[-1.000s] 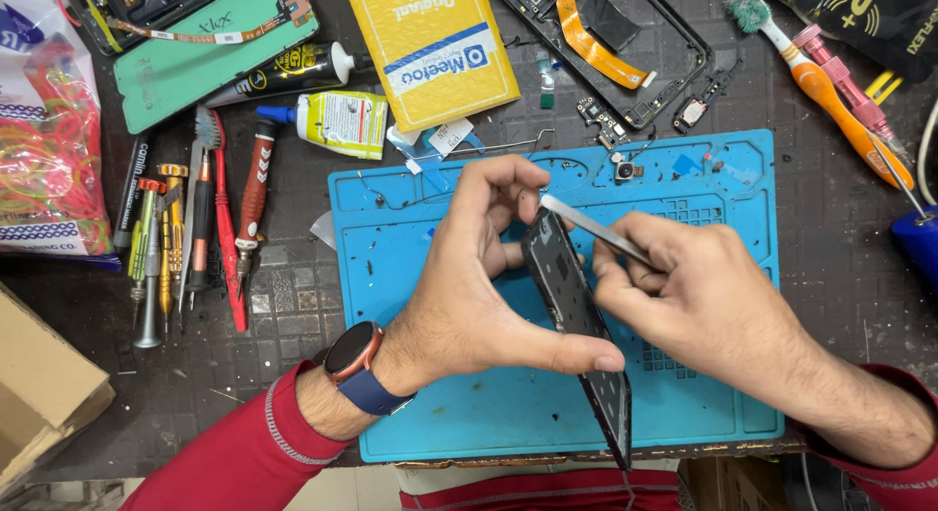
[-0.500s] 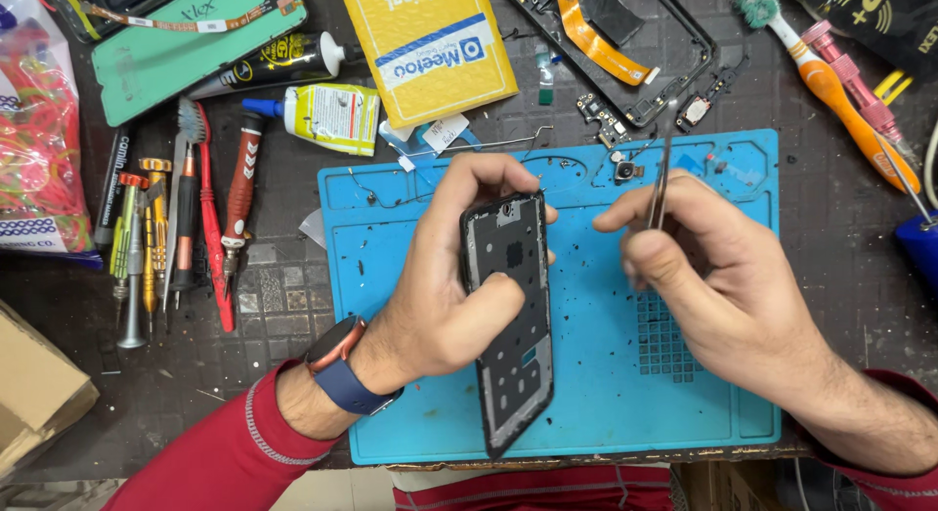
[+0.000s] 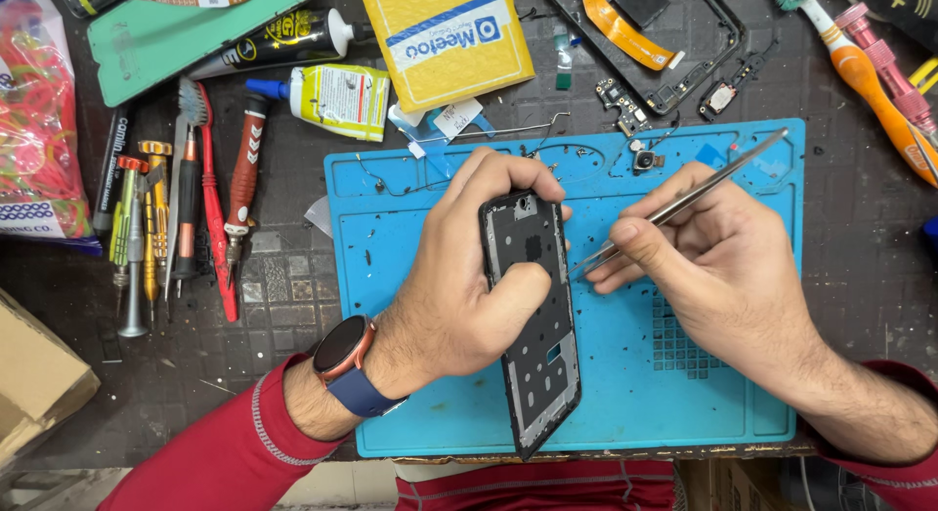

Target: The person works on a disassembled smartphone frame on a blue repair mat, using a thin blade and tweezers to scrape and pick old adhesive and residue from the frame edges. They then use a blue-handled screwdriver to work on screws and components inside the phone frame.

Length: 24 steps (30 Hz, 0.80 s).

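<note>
Now, left hand (image 3: 459,296): closed around a stripped black phone frame (image 3: 532,316), held over the blue mat (image 3: 684,394).
Right hand (image 3: 723,267): pinching steel tweezers (image 3: 684,203), tips just beside the frame's 3 o'clock edge.
Progress: frame looks bare; small parts (image 3: 645,159) lie at 12 o'clock on the mat, unfitted.
Bench (image 3: 274,286): screwdrivers (image 3: 147,237) at 9 o'clock.

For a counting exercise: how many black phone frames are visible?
2 frames: one in the left hand over the blue mat, another beyond it, top right. More may be hidden.
</note>
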Available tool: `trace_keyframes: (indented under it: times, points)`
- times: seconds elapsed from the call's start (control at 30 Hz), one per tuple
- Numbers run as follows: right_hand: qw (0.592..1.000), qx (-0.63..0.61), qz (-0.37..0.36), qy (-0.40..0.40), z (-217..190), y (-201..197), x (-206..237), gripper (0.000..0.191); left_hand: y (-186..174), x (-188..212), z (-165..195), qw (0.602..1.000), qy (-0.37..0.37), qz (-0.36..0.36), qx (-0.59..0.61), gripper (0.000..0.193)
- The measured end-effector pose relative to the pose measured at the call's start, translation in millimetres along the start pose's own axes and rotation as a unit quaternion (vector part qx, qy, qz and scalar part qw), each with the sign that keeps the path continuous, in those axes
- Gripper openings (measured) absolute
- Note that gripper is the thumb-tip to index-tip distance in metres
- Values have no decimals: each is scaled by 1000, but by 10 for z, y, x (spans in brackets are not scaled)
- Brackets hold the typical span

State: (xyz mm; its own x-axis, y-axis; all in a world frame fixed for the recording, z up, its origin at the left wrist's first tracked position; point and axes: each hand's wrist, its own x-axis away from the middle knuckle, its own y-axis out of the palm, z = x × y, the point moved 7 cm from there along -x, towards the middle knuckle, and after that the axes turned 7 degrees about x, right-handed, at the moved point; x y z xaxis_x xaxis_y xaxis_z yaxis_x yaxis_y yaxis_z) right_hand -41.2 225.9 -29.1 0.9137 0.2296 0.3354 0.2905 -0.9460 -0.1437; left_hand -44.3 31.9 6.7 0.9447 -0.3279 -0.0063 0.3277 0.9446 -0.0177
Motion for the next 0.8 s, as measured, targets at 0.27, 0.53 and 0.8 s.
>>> trace_keyframes:
  times: [0.27, 0.53, 0.8]
  points:
    - [1000, 30, 4, 1, -14, 17, 4, 15, 1, -3, -3, 1000, 1, 1, 11, 38]
    - [999, 46, 2, 23, 15, 35, 0, 14, -13, 14, -34, 1000, 9, 2, 1, 38]
    - [1000, 25, -7, 10, 6, 1, -15, 13, -2, -1, -32, 1000, 9, -1, 12, 37]
